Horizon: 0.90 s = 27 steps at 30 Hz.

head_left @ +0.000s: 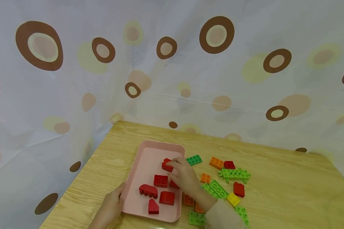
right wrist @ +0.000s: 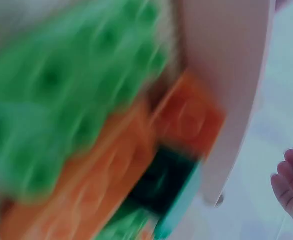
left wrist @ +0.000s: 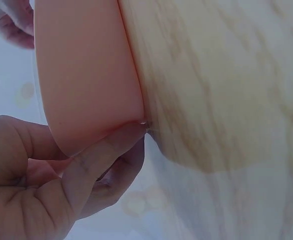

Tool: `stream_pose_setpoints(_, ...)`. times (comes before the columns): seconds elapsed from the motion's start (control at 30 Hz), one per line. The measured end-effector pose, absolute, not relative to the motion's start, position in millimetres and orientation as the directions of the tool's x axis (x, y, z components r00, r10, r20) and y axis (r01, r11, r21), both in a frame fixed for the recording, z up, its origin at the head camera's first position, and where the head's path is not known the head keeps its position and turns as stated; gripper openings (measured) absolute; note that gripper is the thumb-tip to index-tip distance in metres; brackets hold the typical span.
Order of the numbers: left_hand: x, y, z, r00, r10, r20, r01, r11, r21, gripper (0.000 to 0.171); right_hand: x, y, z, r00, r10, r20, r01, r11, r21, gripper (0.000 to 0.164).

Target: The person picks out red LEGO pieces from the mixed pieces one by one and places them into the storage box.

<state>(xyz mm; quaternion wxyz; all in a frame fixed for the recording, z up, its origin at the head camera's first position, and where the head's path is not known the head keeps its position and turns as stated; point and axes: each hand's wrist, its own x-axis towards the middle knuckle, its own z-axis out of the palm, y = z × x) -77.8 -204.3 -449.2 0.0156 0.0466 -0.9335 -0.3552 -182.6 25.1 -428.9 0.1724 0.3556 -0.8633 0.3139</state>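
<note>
A pink tray (head_left: 143, 165) lies on the wooden table with several red bricks inside. My left hand (head_left: 112, 201) grips the tray's near left side; in the left wrist view, thumb and fingers of the left hand (left wrist: 81, 175) pinch its corner. Over the tray's right side is my right hand (head_left: 183, 175), its fingertips beside a red brick (head_left: 167, 164) and partly covering it. In the right wrist view the right hand (right wrist: 292, 182) shows at the edge with loosely bent fingers and nothing visible between them. Below it lie a red brick with a rounded top (head_left: 148, 190) and a red sloped brick (head_left: 153, 206).
Right of the tray lie several loose bricks: a green brick (head_left: 194, 160), an orange brick (head_left: 216, 162), a light green plate with pegs (head_left: 235, 174), a red brick (head_left: 239, 189) and a yellow brick (head_left: 233, 199). A dotted curtain (head_left: 189, 73) hangs behind the table (head_left: 286, 187).
</note>
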Motion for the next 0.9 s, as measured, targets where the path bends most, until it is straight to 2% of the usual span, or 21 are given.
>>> stream_pose_setpoints(0.13,-77.6,-203.7,-448.3,-0.995,-0.104,-0.002,-0.079,0.742,0.666,0.044,-198.6,53.3,-434.7,-0.628,-0.478,0.614,-0.751,0.581,-0.316,0.026)
stream_pose_setpoints(0.2,-77.9,-203.4,-447.7,-0.994,-0.104,-0.023,-0.093,0.742,0.664,0.045,-203.6,69.1,-438.8,-0.633,-0.471,0.615,-0.742,0.594,-0.31,0.027)
stream_pose_setpoints(0.53,-78.9,-202.6,-449.8,-0.994,-0.102,-0.039,-0.102,0.737,0.668,0.045,-205.3,148.1,-455.3,-0.767,-0.391,0.509,-0.603,0.709,-0.366,0.028)
stream_pose_setpoints(0.7,-79.5,-203.5,-451.1,-0.993,-0.108,-0.055,-0.116,0.729,0.674,0.045,-197.3,183.6,-459.9,-0.862,-0.335,0.38,-0.473,0.799,-0.371,0.033)
stream_pose_setpoints(0.9,-79.7,-204.1,-450.2,-0.993,-0.102,-0.065,-0.119,0.726,0.678,0.045,-188.5,209.5,-462.4,-0.894,-0.266,0.36,-0.389,0.859,-0.333,0.032)
